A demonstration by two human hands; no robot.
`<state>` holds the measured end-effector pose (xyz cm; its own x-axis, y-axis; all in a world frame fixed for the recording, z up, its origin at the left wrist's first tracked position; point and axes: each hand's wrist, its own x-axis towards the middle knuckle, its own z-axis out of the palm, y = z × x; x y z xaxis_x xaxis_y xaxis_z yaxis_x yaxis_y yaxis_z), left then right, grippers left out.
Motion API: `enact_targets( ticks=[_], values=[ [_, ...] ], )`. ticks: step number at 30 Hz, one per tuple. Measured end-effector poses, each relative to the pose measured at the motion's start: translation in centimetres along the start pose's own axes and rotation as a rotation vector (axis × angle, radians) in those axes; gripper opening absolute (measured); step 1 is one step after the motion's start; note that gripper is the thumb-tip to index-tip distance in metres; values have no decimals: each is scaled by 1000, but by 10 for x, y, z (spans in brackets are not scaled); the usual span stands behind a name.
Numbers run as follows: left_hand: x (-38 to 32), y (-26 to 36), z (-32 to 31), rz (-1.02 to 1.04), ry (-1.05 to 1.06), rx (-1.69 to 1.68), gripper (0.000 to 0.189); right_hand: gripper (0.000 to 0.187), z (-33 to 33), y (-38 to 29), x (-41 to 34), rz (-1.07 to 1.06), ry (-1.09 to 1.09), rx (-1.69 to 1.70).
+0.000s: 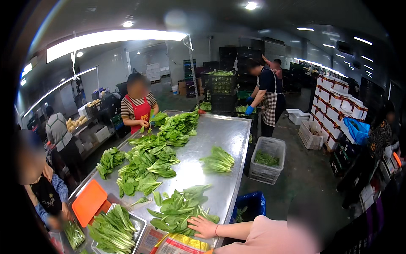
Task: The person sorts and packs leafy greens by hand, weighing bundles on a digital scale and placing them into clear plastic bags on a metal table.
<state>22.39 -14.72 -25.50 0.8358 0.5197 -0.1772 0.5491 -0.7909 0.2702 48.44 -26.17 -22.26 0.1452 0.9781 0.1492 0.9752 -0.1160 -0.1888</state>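
Note:
Neither of my hands is in view. Before me stands a stainless steel table [222, 127]. Loose green leafy vegetables [176, 209] lie spread near its close end. The hand [203, 226] of a person in a pink top presses on them, its fingers spread. Closer to the left corner, a metal tray [139, 229] holds a heap of long-stemmed greens [114, 227]. Beside it lies a printed plastic bag [180, 244], yellow and red. A separate bunch of greens [219, 159] rests by the right edge. The large leafy pile [149, 162] runs along the left side.
An orange plastic tray [89, 203] leans at the left corner. Workers stand along the left side and beyond the far end. Off the right edge sit a blue-lined bin [249, 206] and a grey crate [267, 160]. White foam boxes [333, 104] are stacked farther right.

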Motion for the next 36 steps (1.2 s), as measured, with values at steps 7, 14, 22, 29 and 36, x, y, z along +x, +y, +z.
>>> enact_targets(
  ticks=[7,14,22,29,36],
  values=[
    [-12,8,-10,35,37,47,83,54,3,-6,-5,6,38,24],
    [-12,14,-9,68,52,78,83,54,8,7,-6,35,-15,14],
    [-20,19,-21,35,211,-136,83,49,-8,8,3,6,96,-28],
    [-43,15,-38,-38,175,-244,78,45,-40,-24,21,3,46,-25],
    [-52,-33,-143,-264,877,-704,71,25,-94,-60,149,-48,165,799]
  ],
)
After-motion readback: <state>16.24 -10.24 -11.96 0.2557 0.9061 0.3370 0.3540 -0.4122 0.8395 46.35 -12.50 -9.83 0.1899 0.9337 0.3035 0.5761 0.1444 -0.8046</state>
